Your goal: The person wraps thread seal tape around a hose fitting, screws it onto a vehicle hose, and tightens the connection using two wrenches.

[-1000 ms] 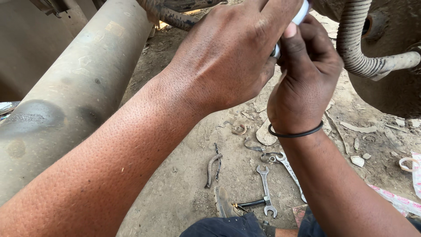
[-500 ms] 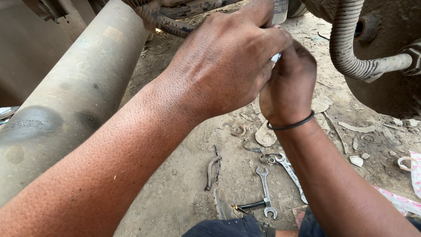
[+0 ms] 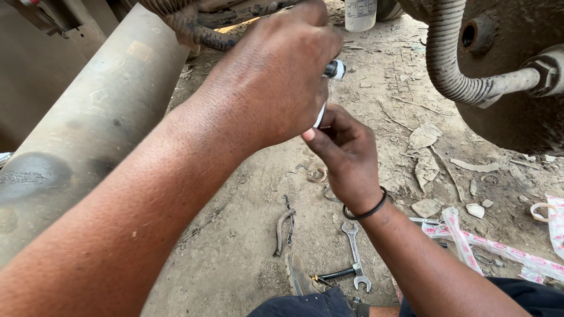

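Observation:
My left hand point(image 3: 273, 79) is raised in the middle of the view, fingers closed around a small metal fitting point(image 3: 336, 69) whose white-wrapped end sticks out to the right. A thin white tape strip point(image 3: 320, 116) runs down from the fitting to my right hand point(image 3: 348, 157), which pinches the strip's lower end between thumb and fingers just below the left hand. A black band circles the right wrist. Most of the fitting is hidden inside the left fist.
A large dusty cylinder point(image 3: 100, 111) runs along the left. A corrugated hose point(image 3: 445, 56) curves down from a round tank point(image 3: 517, 111) at the upper right. Spanners point(image 3: 355, 252), a twisted metal piece point(image 3: 282, 230), a printed plastic strip point(image 3: 499, 249) and a white container point(image 3: 359, 12) lie on the dirt ground.
My right hand has dropped away from the left hand, drawing the white tape out between them. Both hands now sit lower in the view.

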